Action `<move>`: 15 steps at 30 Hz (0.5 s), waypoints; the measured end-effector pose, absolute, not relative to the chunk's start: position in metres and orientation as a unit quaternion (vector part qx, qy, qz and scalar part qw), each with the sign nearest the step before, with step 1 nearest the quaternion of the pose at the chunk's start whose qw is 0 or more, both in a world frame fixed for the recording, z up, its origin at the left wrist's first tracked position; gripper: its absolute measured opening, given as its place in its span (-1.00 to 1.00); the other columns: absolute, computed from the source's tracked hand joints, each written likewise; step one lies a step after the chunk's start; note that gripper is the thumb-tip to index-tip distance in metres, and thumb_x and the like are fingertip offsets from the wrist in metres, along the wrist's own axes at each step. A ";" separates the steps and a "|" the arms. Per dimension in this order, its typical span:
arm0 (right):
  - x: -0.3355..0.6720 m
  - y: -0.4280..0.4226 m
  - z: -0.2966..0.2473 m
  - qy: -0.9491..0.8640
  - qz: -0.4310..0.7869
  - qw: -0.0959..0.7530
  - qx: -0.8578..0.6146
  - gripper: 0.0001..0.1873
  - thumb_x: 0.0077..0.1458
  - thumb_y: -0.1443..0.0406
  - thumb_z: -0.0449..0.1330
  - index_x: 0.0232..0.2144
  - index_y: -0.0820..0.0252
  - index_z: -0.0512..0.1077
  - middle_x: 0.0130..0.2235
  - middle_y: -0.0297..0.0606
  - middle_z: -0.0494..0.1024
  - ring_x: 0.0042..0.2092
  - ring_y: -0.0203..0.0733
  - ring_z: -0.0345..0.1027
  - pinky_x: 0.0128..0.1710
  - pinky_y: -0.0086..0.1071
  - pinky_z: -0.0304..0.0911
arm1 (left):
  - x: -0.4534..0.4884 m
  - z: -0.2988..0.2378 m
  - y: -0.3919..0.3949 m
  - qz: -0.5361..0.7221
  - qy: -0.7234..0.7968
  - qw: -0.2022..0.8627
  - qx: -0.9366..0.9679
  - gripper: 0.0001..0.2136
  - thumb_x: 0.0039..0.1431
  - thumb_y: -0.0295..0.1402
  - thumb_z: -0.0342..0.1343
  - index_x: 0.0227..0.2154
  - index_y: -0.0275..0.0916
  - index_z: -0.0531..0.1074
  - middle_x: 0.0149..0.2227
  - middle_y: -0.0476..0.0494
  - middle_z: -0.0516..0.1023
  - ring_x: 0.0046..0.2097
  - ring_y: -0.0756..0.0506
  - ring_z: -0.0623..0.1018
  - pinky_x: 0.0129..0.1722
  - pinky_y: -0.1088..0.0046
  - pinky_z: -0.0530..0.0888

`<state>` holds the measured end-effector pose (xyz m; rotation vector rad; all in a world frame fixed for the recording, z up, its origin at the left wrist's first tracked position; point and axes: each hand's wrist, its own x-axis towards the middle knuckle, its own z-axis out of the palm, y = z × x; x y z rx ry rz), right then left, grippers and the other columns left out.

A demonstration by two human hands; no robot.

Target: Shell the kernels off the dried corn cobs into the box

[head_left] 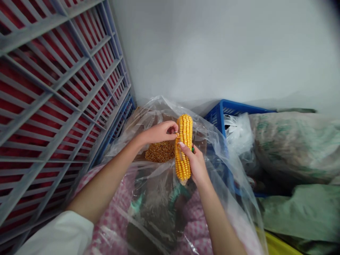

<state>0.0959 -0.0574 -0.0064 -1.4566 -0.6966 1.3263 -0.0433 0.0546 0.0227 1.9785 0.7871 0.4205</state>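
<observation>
A yellow ear of corn (185, 132) stands nearly upright in the middle of the view, its pale stub end pointing down. A strip on its left side lacks kernels. My right hand (195, 161) grips it from the right, thumb across the front. A small green piece and a thin dark rod show between that hand and the cob; they may belong to one tool, mostly hidden. My left hand (164, 131) pinches at the ear's left edge with thumb and forefinger. Below and behind lies a heap of loose kernels (159, 151) inside a clear plastic bag (156, 198).
Stacked slatted crates (79, 106) with red contents rise on the left. A blue crate (221, 113) on the right holds white plastic (239, 132) and a full sack (294, 141). Green cloth or sacking (302, 212) lies in front. A white wall (212, 49) stands behind.
</observation>
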 end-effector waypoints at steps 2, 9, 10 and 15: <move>0.095 -0.056 -0.004 -0.267 0.560 0.512 -0.595 -0.58 -0.17 0.08 0.25 -0.26 0.19 0.41 -0.29 -0.25 0.53 -0.32 -0.18 0.39 -0.29 -0.35 0.24 | -0.044 0.024 0.054 0.192 0.318 0.458 0.808 -0.92 -0.01 -0.47 -0.04 -0.40 -0.27 0.25 -0.37 -0.03 0.33 -0.34 0.04 0.34 -0.30 0.48 0.33; 0.095 -0.055 -0.003 -0.261 0.556 0.515 -0.598 -0.61 -0.18 0.09 0.26 -0.29 0.17 0.42 -0.30 -0.29 0.53 -0.31 -0.20 0.38 -0.30 -0.38 0.23 | -0.047 0.028 0.049 0.194 0.295 0.343 0.870 -0.80 0.04 -0.31 0.04 -0.26 -0.26 0.33 -0.25 -0.10 0.38 -0.30 0.02 0.40 -0.28 0.47 0.35; 0.095 -0.055 -0.004 -0.265 0.552 0.514 -0.601 -0.61 -0.18 0.09 0.26 -0.29 0.17 0.42 -0.30 -0.29 0.53 -0.32 -0.20 0.38 -0.29 -0.38 0.23 | -0.046 0.027 0.048 0.194 0.295 0.324 0.878 -0.80 0.05 -0.29 0.03 -0.27 -0.26 0.34 -0.26 -0.09 0.38 -0.29 0.01 0.40 -0.28 0.47 0.35; 0.095 -0.054 -0.007 -0.282 0.523 0.508 -0.624 -0.57 -0.19 0.06 0.26 -0.28 0.18 0.42 -0.33 -0.27 0.53 -0.33 -0.19 0.37 -0.31 -0.36 0.23 | -0.041 0.020 0.045 0.212 0.307 0.280 0.884 -0.84 0.08 -0.31 0.00 -0.32 -0.26 0.37 -0.28 -0.08 0.42 -0.28 0.00 0.41 -0.26 0.47 0.34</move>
